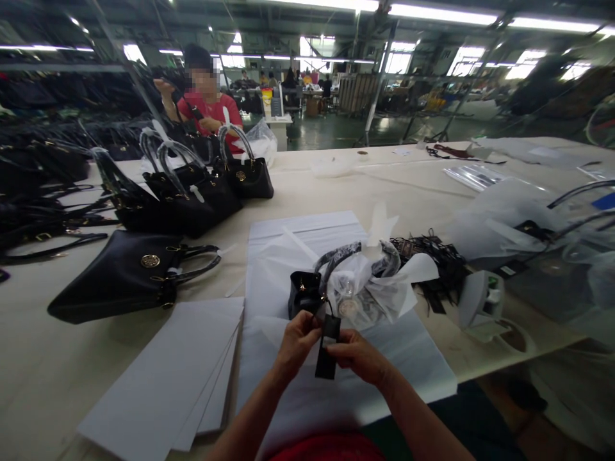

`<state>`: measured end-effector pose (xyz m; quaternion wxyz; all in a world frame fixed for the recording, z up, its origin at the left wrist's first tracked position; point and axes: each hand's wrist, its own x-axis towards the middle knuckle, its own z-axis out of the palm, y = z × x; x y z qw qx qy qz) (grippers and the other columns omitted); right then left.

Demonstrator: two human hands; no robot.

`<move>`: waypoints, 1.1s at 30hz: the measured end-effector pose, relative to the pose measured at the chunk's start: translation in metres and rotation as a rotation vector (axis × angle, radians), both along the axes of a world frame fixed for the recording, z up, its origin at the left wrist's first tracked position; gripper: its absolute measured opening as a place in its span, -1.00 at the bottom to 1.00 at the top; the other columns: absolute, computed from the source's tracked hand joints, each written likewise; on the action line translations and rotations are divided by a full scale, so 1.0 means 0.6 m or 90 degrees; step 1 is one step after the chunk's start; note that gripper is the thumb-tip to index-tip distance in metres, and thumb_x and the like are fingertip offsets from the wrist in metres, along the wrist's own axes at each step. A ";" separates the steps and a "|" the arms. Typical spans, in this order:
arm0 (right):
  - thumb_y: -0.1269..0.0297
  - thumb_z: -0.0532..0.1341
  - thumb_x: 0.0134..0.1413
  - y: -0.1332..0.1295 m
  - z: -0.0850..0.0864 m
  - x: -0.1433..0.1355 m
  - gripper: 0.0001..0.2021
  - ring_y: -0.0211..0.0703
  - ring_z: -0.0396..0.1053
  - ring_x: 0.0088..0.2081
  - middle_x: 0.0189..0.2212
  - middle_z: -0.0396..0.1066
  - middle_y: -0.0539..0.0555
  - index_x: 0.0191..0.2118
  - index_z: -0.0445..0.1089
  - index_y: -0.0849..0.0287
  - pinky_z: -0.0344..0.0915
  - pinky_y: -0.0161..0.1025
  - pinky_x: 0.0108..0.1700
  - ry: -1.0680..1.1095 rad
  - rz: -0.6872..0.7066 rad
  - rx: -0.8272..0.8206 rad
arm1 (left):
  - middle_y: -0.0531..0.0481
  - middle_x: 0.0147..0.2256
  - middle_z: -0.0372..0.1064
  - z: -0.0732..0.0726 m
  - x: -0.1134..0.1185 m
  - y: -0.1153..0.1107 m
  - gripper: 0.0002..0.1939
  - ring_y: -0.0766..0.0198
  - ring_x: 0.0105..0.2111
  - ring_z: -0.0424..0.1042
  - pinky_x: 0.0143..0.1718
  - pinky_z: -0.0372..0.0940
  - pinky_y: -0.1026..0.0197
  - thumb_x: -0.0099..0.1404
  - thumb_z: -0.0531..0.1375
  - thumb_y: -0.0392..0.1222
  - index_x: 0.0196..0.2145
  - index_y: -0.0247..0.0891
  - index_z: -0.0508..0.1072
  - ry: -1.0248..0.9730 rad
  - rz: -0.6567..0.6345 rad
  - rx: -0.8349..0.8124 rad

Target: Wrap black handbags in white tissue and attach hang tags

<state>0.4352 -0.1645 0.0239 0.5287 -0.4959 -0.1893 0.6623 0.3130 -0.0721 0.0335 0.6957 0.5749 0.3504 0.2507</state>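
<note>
Both forearms enter from the bottom edge and meet over the white wrapping paper spread in front of me. My left hand and right hand are each pinched shut on the black hang tag: left fingertips at its upper end, right fingertips on its right edge near the middle. The tag hangs upright, long axis running toward and away from me, lower end free below my fingers. Its top leads on a short cord to the small black handbag, which sits just beyond my hands, partly wrapped in tissue, handles sleeved in plastic. The bag lies directly ahead of the fingers, slightly nearer the left hand.

To my left, a stack of white sheets lies on the table, touching the edge of the wrapping paper. Beyond it, one larger black handbag lies on its side. To the right of the wrapped bag: a heap of black tags with cords and a tape dispenser.

Further back on the left, a row of upright black handbags. Behind those, a co-worker in a red shirt is at the far side of the table. Racks and ceiling lights fill the background; detail there is too blurred to report.
</note>
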 end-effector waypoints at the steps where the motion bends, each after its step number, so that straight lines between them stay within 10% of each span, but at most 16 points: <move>1: 0.25 0.37 -0.32 0.002 -0.001 -0.001 -0.76 -0.49 -0.10 -0.66 -0.68 0.14 -0.14 -0.43 0.46 0.24 -0.21 -0.40 -0.61 -0.005 -0.053 0.003 | 0.12 -0.52 0.23 0.004 -0.007 0.001 -0.83 0.39 -0.48 0.22 -0.42 0.14 0.33 -0.02 0.21 -0.21 -0.51 -0.27 0.25 -0.013 0.003 -0.028; 6: 0.25 0.38 -0.37 0.022 0.004 0.001 -0.77 -0.48 -0.09 -0.65 -0.62 0.26 -0.09 -0.47 0.45 0.23 -0.22 -0.37 -0.60 -0.054 -0.288 0.025 | 0.04 -0.46 0.35 0.009 -0.026 0.009 -0.86 0.35 -0.43 0.27 -0.36 0.15 0.30 -0.01 0.22 -0.22 -0.53 -0.30 0.30 -0.033 -0.041 -0.082; 17: 0.16 0.40 -0.43 0.064 -0.002 -0.022 -0.70 -0.44 -0.07 -0.64 -0.64 0.22 -0.12 -0.50 0.40 0.19 -0.12 -0.36 -0.60 -0.041 -0.406 0.037 | -0.01 -0.32 0.32 0.016 -0.030 -0.005 -0.68 0.32 -0.41 0.29 -0.41 0.16 0.30 -0.07 0.30 -0.19 -0.29 -0.28 0.49 -0.017 -0.128 -0.104; 25: -0.10 0.03 0.10 0.033 -0.013 -0.033 -0.55 -0.31 0.12 -0.56 -0.65 0.21 -0.05 -0.52 0.35 0.18 0.11 -0.32 -0.48 -0.289 -0.187 0.176 | -0.05 -0.36 0.35 0.012 -0.030 0.004 -0.71 0.32 -0.40 0.25 -0.41 0.16 0.30 0.04 0.26 -0.15 -0.26 -0.28 0.55 -0.100 -0.149 -0.099; 30: 0.05 0.07 0.14 0.019 -0.010 -0.019 -0.67 -0.14 0.28 -0.20 -0.30 0.36 0.07 -0.39 0.43 0.17 0.21 -0.21 -0.12 -0.519 -0.107 0.275 | -0.02 -0.38 0.36 0.007 -0.025 0.015 -0.77 0.36 -0.42 0.22 -0.38 0.14 0.30 0.05 0.28 -0.13 -0.31 -0.27 0.57 -0.093 -0.135 -0.098; 33: 0.09 0.14 0.08 0.020 -0.014 -0.010 -0.73 -0.23 0.26 -0.36 -0.36 0.35 0.05 -0.32 0.45 0.19 0.22 -0.28 -0.31 -0.536 -0.078 0.262 | -0.04 -0.36 0.38 0.009 -0.021 0.021 -0.75 0.37 -0.44 0.22 -0.41 0.13 0.30 0.05 0.27 -0.10 -0.32 -0.26 0.57 -0.055 -0.134 -0.070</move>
